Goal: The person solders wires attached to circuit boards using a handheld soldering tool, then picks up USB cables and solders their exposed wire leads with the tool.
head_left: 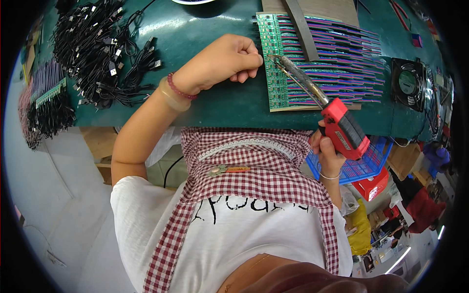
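Note:
My right hand (326, 152) is below the table edge, gripping the handle of a red soldering gun (344, 129). Its long metal tip (293, 73) reaches up and left over a green circuit board panel (278, 73) lined with rows of purple and pink wires (342, 58). My left hand (229, 61) rests as a closed fist on the green table (220, 105), its knuckles right beside the gun's tip at the panel's left edge. Whether it pinches a thin wire is unclear. A bead bracelet and a bangle circle that wrist.
A heap of black cables with plugs (105, 49) lies at the far left of the table. A bundle of wired green boards (46, 97) hangs off the left edge. A small black fan (410, 83) stands at the right, a blue basket (366, 163) below it.

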`<state>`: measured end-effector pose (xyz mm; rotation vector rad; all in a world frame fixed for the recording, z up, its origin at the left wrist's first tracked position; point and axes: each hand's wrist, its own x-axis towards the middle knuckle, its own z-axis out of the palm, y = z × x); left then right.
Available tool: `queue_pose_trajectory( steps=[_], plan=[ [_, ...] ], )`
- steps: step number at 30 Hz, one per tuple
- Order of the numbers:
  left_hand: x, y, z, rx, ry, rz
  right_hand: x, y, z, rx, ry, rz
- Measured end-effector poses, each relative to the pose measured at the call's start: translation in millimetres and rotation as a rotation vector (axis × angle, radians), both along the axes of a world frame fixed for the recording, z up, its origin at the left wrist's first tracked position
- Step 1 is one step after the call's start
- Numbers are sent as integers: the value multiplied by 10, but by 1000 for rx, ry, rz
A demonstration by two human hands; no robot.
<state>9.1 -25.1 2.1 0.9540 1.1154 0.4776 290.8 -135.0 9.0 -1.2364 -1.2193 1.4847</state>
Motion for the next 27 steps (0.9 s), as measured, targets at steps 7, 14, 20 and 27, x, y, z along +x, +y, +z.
queue_pose_trajectory(
  steps=[7, 14, 20, 27],
  plan=[
    [-1, 9, 2, -11, -5, -3, 12, -89, -64, -1, -67, -43],
    [-3, 12, -15, 11, -17, -10, -15, -110, 3, -21, -23, -35],
    [1, 7, -8, 9, 0, -10, -32, -57, 47, -53, -42, -27],
    [29, 4, -1, 11, -5, 16, 8, -137, -9, -62, -57, -41]
  ],
)
